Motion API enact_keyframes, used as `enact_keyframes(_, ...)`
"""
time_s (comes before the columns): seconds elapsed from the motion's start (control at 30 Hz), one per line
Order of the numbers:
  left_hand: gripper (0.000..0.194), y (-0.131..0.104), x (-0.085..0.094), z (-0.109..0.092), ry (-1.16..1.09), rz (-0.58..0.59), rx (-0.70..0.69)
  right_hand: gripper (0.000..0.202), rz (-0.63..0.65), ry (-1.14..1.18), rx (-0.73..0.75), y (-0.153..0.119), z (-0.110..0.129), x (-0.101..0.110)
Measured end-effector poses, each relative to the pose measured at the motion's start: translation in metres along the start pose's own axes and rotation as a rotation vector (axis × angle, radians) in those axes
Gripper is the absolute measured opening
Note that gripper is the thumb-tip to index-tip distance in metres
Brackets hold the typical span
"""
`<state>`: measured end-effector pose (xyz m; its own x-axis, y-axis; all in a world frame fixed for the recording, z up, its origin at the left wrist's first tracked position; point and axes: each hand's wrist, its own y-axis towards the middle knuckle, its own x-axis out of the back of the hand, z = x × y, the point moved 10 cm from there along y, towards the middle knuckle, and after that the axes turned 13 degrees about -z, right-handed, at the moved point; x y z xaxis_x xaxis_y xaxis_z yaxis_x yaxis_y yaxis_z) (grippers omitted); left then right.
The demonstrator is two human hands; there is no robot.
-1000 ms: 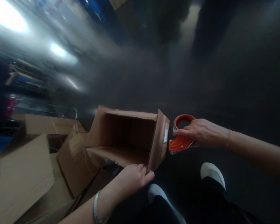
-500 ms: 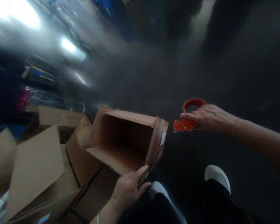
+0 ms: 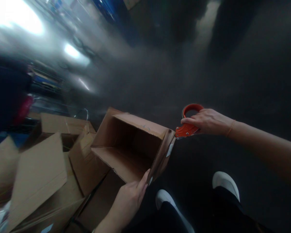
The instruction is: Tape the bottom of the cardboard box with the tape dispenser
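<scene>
Left hand [image 3: 128,200] clamps open brown cardboard box [image 3: 143,123] by near corner — likely steadying it; right hand [image 3: 212,122] grips orange tape dispenser [image 3: 184,131] beside far corner.

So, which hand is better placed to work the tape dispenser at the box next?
Right, I'd judge: the right hand holds the dispenser, its front end close beside the box. The left hand is occupied holding the box's near edge.
</scene>
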<state>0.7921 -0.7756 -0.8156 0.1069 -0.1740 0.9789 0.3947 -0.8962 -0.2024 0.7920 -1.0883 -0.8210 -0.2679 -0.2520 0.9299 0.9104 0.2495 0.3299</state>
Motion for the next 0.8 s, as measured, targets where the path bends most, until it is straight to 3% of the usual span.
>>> enact_keyframes(0.13, 0.051, -0.011, 0.01, 0.016, 0.018, -0.004, -0.022, 0.054, 0.019, 0.058, 0.026, -0.002, 0.015, -0.002)
enact_keyframes(0.27, 0.041, -0.008, 0.018, 0.034, -0.029, -0.004, 0.007, 0.055, 0.03, 0.097, 0.031, -0.007, 0.03, -0.002)
enact_keyframes(0.47, 0.047, -0.01, 0.006, 0.058, -0.2, 0.099, 0.021, 0.058, 0.069, 0.137, 0.015, -0.014, 0.045, -0.003)
enact_keyframes(0.67, 0.049, -0.027, -0.006, 0.105, -0.191, 0.173, 0.026, 0.058, 0.086, 0.087, -0.009, -0.017, 0.037, 0.005)
enact_keyframes(0.8, 0.043, -0.022, 0.002, 0.127, -0.089, 0.196, 0.104, 0.057, 0.09, 0.068, 0.012, -0.011, 0.045, 0.0)
